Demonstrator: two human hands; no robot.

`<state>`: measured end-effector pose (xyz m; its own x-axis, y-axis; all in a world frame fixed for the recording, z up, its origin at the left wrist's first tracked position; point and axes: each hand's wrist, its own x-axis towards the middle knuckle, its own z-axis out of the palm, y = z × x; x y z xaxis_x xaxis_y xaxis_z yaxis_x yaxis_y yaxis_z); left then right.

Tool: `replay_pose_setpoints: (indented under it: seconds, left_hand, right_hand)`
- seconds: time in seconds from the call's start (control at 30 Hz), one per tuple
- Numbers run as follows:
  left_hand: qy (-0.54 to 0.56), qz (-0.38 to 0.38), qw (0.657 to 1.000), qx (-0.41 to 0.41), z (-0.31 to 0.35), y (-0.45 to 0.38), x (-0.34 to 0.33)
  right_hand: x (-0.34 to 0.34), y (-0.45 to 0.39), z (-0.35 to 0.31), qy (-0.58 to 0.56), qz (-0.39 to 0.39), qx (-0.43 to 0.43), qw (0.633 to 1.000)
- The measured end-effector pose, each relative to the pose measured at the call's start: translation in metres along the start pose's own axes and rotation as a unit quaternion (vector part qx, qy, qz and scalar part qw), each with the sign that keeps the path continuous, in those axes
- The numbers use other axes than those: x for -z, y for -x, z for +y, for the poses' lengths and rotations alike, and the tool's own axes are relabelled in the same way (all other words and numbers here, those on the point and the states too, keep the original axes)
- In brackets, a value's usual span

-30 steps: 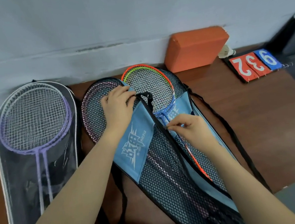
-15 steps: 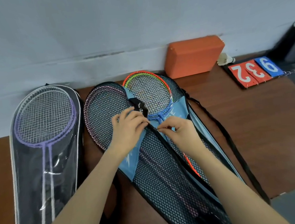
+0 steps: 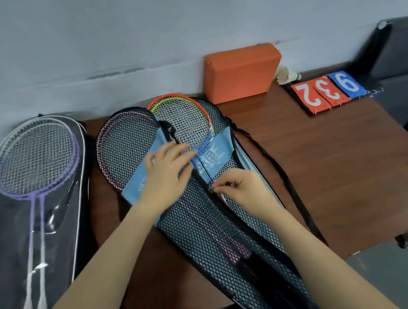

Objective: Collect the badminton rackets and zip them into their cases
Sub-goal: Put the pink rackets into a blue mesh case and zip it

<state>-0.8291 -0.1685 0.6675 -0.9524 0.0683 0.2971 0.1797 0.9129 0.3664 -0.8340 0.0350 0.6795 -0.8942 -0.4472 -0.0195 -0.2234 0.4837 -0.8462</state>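
A black mesh case with blue panels lies open on the brown table. A pink racket lies under its left mesh flap. An orange and green racket shows in the open gap. My left hand presses flat on the blue flap beside the zipper track. My right hand pinches the small zipper pull at the track, below the racket's throat. At the far left, a clear-fronted case holds a purple racket and a white one.
An orange foam block stands against the wall behind the case. A shuttlecock and a flip scoreboard with red and blue numbers lie at the back right. The case's black strap trails right. The table's edge is near, lower right.
My right hand has drawn the zipper pull down the track toward me. My left hand has flattened out on the blue flap. The view has shifted slightly.
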Motion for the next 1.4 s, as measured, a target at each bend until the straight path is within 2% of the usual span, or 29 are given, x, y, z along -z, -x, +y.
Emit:
replay_pose_setpoints:
  seconds: [0.03, 0.1, 0.17, 0.23, 0.3, 0.47, 0.67, 0.77, 0.93, 1.03, 1.13, 1.2, 1.3, 1.4]
  left_hand:
    - [-0.013, -0.017, 1.0, -0.016, 0.01, 0.012, -0.002]
    - [-0.021, -0.022, 0.999, 0.021, 0.025, 0.038, -0.008]
    - [-0.014, 0.009, 0.996, 0.088, 0.035, 0.058, -0.014]
    - [0.008, 0.037, 0.993, 0.116, 0.042, 0.064, -0.016]
    - [0.016, 0.04, 0.993, 0.108, 0.045, 0.061, -0.014]
    - [0.05, -0.048, 0.996, 0.063, 0.045, 0.065, -0.013]
    - [-0.051, -0.016, 0.998, 0.012, 0.064, 0.065, -0.023]
    - [-0.068, 0.024, 0.997, 0.041, 0.063, 0.062, -0.027]
    - [-0.031, 0.097, 0.989, 0.105, 0.065, 0.063, -0.037]
    - [-0.039, 0.077, 0.988, 0.13, 0.068, 0.067, -0.042]
    - [-0.013, 0.039, 0.989, 0.145, 0.072, 0.071, -0.04]
    - [0.02, -0.007, 0.994, 0.111, 0.08, 0.081, -0.038]
    - [0.064, -0.071, 0.995, 0.019, 0.106, 0.103, -0.037]
    - [0.096, -0.041, 0.994, 0.017, 0.128, 0.122, -0.042]
  right_hand:
    - [-0.002, 0.0, 0.001, 0.002, 0.005, 0.01, 1.0]
    - [-0.004, 0.004, 0.002, -0.017, 0.015, 0.017, 1.0]
    - [-0.004, 0.009, 0.001, -0.038, 0.011, 0.024, 0.999]
    - [-0.002, 0.014, -0.001, -0.048, -0.005, 0.037, 0.998]
    - [-0.002, 0.018, -0.001, -0.047, -0.013, 0.047, 0.998]
    - [0.004, 0.038, 0.01, -0.075, 0.002, 0.012, 0.997]
    - [0.011, 0.062, 0.021, -0.115, -0.01, -0.037, 0.993]
    - [0.021, 0.074, 0.029, -0.114, -0.038, -0.047, 0.992]
    - [0.049, 0.099, 0.038, -0.129, -0.111, -0.066, 0.983]
    - [0.059, 0.113, 0.051, -0.111, -0.153, -0.084, 0.978]
    - [0.058, 0.125, 0.058, -0.13, -0.135, -0.074, 0.979]
    - [0.054, 0.129, 0.056, -0.144, -0.119, -0.062, 0.981]
    - [0.05, 0.128, 0.051, -0.161, -0.075, -0.045, 0.983]
    - [0.049, 0.122, 0.046, -0.171, -0.04, -0.03, 0.984]
